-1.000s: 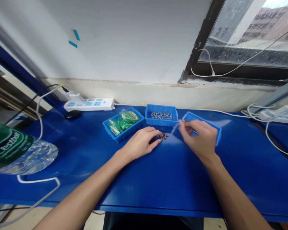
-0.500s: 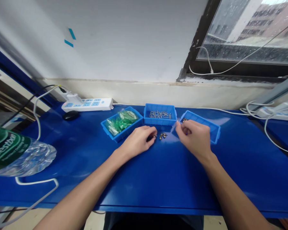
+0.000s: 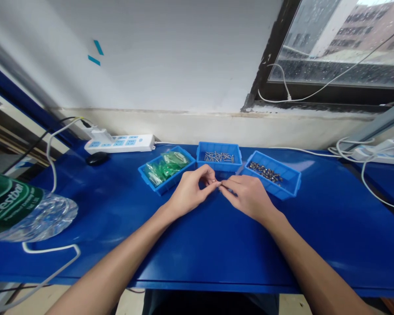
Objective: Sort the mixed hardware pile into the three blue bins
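My left hand (image 3: 192,190) and my right hand (image 3: 251,197) meet fingertip to fingertip just above the blue table. Both are closed in a pinch, and what they pinch is too small and too covered to name. Right behind them stands a blue bin (image 3: 219,166) with long thin silver screws or nails (image 3: 219,156). To the right hand's far side, a second blue bin (image 3: 290,183) has many small dark shiny metal pieces (image 3: 265,171). The small metal pieces on the table between the hands are covered by the fingers.
On the left a third blue bin (image 3: 162,189) contains green and clear plastic packets (image 3: 167,168). A white power strip (image 3: 128,143) and a black mouse (image 3: 97,158) lie behind it. At the left edge is a large water bottle (image 3: 26,208); white cables (image 3: 49,250) run nearby.
My right hand has left the right bin and come left to my left hand, uncovering the dark pieces. My left fingertips have lifted slightly and now touch the right ones.
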